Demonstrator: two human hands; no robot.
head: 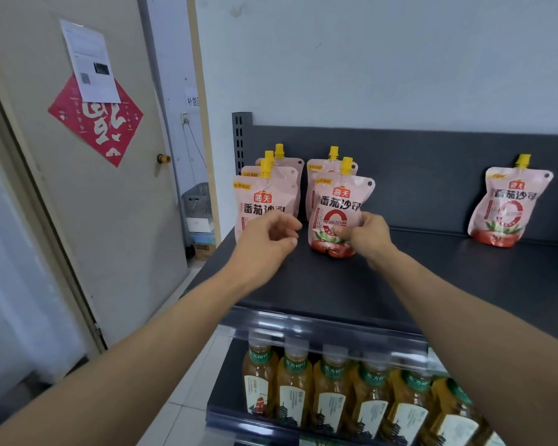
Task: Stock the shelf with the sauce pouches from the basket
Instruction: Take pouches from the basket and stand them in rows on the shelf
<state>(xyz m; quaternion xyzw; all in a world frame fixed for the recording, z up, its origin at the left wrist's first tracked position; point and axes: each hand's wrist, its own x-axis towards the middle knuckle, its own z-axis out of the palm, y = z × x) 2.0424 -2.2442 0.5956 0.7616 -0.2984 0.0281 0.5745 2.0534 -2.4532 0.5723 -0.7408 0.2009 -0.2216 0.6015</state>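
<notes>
Pink sauce pouches with yellow caps stand on the dark grey top shelf (pixel 351 284). Three stand in a row at the far left, the front one (pixel 261 201) just behind my left hand (pixel 268 236), whose fingers are curled and hold nothing. To the right stand two more; my right hand (pixel 369 235) grips the lower right side of the front pouch (pixel 335 210), which stands upright on the shelf. A single pouch (pixel 508 204) leans against the back panel at the far right. The basket is out of view.
The lower shelf carries a row of amber tea bottles (pixel 332 387) behind a transparent front rail (pixel 319 329). A beige door (pixel 87 188) with a red paper diamond stands to the left. A grey crate and boxes (pixel 198 207) sit on the floor beyond.
</notes>
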